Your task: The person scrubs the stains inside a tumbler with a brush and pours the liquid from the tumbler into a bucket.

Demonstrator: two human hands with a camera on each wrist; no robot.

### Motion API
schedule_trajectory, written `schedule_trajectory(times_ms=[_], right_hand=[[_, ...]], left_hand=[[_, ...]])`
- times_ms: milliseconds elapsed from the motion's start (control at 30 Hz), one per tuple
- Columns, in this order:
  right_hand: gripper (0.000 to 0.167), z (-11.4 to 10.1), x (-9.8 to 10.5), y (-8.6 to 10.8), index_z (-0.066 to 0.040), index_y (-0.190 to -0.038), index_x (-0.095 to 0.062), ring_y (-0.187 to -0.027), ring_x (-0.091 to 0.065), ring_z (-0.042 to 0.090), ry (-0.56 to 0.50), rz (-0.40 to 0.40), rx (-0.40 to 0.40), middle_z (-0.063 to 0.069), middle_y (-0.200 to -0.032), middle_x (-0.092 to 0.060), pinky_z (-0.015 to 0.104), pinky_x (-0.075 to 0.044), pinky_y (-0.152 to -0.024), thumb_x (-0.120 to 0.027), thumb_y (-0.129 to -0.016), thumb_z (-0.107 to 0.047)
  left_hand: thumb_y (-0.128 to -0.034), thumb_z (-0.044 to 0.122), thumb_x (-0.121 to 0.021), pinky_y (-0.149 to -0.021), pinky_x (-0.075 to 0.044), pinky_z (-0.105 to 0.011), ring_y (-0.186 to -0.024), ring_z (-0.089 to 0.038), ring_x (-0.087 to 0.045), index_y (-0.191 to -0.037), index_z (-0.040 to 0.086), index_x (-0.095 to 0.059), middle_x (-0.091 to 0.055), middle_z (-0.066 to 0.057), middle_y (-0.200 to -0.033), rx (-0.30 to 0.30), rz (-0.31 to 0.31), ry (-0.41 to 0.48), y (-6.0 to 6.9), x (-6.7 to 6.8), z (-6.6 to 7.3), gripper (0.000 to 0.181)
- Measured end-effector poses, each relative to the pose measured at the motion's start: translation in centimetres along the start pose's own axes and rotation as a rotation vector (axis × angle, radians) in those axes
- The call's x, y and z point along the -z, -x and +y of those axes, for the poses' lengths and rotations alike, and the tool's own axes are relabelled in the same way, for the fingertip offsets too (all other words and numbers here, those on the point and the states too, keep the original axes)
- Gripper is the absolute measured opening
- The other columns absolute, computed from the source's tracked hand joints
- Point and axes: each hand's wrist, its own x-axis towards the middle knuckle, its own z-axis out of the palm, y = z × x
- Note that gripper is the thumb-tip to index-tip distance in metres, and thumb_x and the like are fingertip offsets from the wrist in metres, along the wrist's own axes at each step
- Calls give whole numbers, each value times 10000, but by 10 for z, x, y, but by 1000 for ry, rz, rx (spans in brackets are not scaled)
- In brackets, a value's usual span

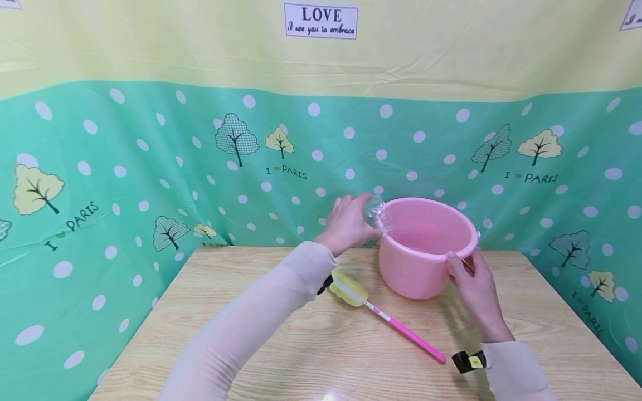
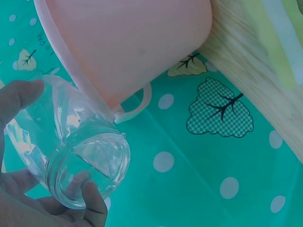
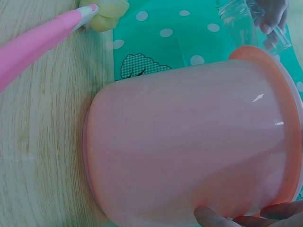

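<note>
A pink bucket (image 1: 413, 273) stands upright on the table. My right hand (image 1: 473, 278) grips its rim on the near right side; in the right wrist view, fingertips (image 3: 210, 217) touch the bucket wall (image 3: 189, 137). At the bucket's left rim, my left hand (image 1: 348, 223) holds a clear cup (image 1: 375, 211), tilted toward the bucket. In the left wrist view, fingers and thumb wrap the clear cup (image 2: 90, 156), and its round end faces the camera. Whether it contains liquid cannot be told. A bottle brush (image 1: 413, 337) with a yellow sponge head lies in front of the bucket.
The wooden table (image 1: 281, 356) reaches back to a green and yellow curtain (image 1: 321, 133) printed with trees and dots. The bucket stands near that curtain. A small pink handle loop (image 2: 137, 109) shows at the bucket's rim.
</note>
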Motion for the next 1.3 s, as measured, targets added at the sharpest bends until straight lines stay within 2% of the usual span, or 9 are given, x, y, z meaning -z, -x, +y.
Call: schedule_trajectory(times_ms=[367, 700, 1300], right_hand=[[727, 1, 0, -1, -195, -1542, -137, -1333, -363, 378, 5, 7, 13, 161, -1534, -266, 406, -427, -945, -439, -962, -513], [727, 0, 1, -1, -199, -1542, -135, -1335, -359, 379, 6, 9, 12, 158, -1535, -264, 418, -425, -946, -438, -963, -516], [723, 1, -1, 0, -197, -1541, -139, -1328, -368, 383, 9, 15, 20, 157, -1533, -269, 446, -421, -953, -442, -965, -510]], left_hand=[[-677, 385, -816, -827, -444, -315, -1043, -177, -403, -1450, 248, -392, -501, -8, -1164, -7, -6, -13, -2, 0, 1, 892], [-678, 384, -804, -873, -441, -333, -1083, -184, -403, -1454, 261, -380, -499, -11, -1201, -4, -15, -31, -3, 2, 3, 892], [-688, 374, -803, -810, -429, -323, -1032, -175, -384, -1453, 251, -385, -500, -7, -1145, -16, -26, -26, -1, 2, 4, 880]])
